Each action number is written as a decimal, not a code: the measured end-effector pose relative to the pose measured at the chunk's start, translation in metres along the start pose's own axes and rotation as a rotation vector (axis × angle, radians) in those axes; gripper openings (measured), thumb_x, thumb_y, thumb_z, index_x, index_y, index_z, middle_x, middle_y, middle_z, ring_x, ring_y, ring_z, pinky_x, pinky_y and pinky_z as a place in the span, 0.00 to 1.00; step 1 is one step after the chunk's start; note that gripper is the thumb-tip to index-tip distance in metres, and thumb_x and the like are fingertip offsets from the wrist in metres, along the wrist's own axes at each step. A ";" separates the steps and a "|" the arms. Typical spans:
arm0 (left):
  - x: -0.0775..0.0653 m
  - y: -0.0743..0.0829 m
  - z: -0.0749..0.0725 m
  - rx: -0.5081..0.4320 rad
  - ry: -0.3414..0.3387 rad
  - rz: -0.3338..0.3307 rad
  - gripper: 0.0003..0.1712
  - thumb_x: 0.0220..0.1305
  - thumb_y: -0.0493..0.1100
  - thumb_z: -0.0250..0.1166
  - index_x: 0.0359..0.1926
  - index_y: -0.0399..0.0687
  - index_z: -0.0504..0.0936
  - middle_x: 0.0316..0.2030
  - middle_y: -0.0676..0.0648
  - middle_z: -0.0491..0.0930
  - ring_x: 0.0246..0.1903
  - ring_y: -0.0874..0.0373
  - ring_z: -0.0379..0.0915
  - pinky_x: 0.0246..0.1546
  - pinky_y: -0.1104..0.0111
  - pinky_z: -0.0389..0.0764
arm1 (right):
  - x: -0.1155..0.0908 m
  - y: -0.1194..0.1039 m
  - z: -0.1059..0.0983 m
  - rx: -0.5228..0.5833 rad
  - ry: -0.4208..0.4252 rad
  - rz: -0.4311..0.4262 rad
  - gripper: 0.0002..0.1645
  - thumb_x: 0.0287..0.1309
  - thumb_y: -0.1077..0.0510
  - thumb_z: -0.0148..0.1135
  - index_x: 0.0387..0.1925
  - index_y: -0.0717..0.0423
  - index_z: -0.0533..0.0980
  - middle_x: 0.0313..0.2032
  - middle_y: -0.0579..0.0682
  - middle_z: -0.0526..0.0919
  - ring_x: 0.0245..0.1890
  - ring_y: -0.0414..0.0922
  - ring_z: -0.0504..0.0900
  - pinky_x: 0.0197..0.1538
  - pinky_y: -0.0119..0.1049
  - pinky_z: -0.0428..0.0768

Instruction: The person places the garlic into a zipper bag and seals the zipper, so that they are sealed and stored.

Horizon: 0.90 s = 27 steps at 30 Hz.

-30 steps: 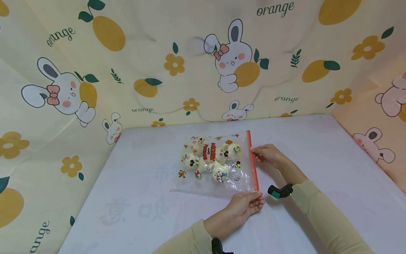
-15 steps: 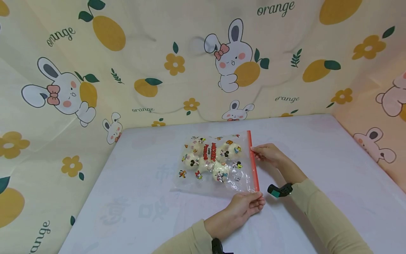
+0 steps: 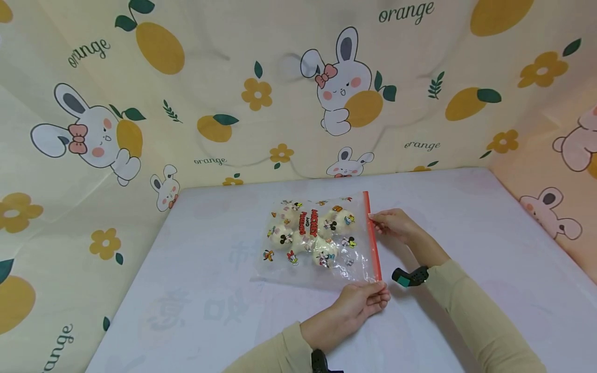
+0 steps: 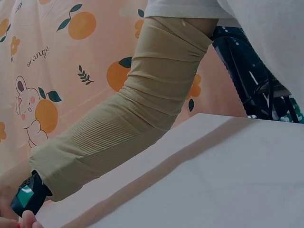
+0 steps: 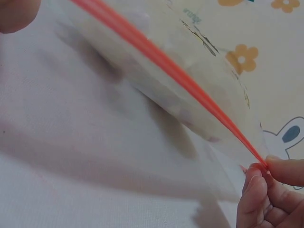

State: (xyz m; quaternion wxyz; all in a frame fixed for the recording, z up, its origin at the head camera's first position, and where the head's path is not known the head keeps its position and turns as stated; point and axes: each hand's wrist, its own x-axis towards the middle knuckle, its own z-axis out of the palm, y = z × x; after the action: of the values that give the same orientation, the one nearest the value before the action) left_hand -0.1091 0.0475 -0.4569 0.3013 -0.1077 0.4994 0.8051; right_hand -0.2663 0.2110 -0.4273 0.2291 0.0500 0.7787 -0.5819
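A clear zip bag with cartoon prints and red lettering lies on the white table in the head view. Several pale, rounded pieces sit inside it; their kind is unclear through the plastic. Its red zip strip runs along the right side. At the strip's near end, my left hand pinches the corner between thumb and fingers. Toward the far end, my right hand pinches the same strip. The right wrist view shows the red strip stretched straight, with my right fingers gripping one end.
The white table extends around the bag, with faint characters showing on its cover. Patterned cloth with rabbits and oranges hangs behind and at both sides. Each wrist wears a black device, such as the right one's band.
My right hand and wrist have shifted very slightly away from me along the strip. The left hand and the bag look the same.
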 end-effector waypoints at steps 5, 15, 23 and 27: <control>0.000 -0.001 0.000 0.006 0.003 0.002 0.15 0.65 0.38 0.60 0.47 0.30 0.80 0.24 0.53 0.80 0.28 0.66 0.77 0.38 0.76 0.81 | 0.000 0.000 -0.001 0.007 -0.006 -0.006 0.19 0.67 0.51 0.55 0.46 0.65 0.76 0.21 0.38 0.75 0.24 0.34 0.73 0.33 0.25 0.74; -0.001 -0.002 0.000 0.005 0.008 -0.003 0.14 0.65 0.38 0.60 0.46 0.31 0.80 0.25 0.53 0.80 0.28 0.66 0.77 0.38 0.76 0.81 | 0.002 0.001 0.000 0.007 0.006 -0.008 0.21 0.68 0.52 0.54 0.49 0.67 0.74 0.21 0.38 0.75 0.25 0.34 0.72 0.33 0.24 0.74; -0.001 -0.002 -0.001 0.009 0.011 -0.008 0.16 0.65 0.39 0.60 0.48 0.31 0.80 0.26 0.53 0.81 0.29 0.66 0.78 0.40 0.75 0.81 | 0.005 0.000 0.001 -0.045 0.035 0.001 0.27 0.68 0.49 0.54 0.54 0.69 0.72 0.23 0.39 0.75 0.27 0.36 0.72 0.34 0.25 0.72; -0.001 -0.004 -0.001 0.011 0.009 -0.006 0.15 0.65 0.39 0.60 0.47 0.31 0.80 0.26 0.53 0.81 0.29 0.66 0.77 0.39 0.76 0.81 | 0.006 0.000 0.001 -0.032 0.039 0.007 0.27 0.68 0.50 0.53 0.55 0.70 0.71 0.22 0.38 0.75 0.27 0.35 0.72 0.34 0.24 0.73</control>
State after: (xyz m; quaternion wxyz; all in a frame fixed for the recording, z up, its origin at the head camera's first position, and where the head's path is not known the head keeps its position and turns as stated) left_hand -0.1059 0.0473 -0.4594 0.3018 -0.1113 0.5048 0.8011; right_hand -0.2712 0.2094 -0.4295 0.2166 0.0603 0.7921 -0.5675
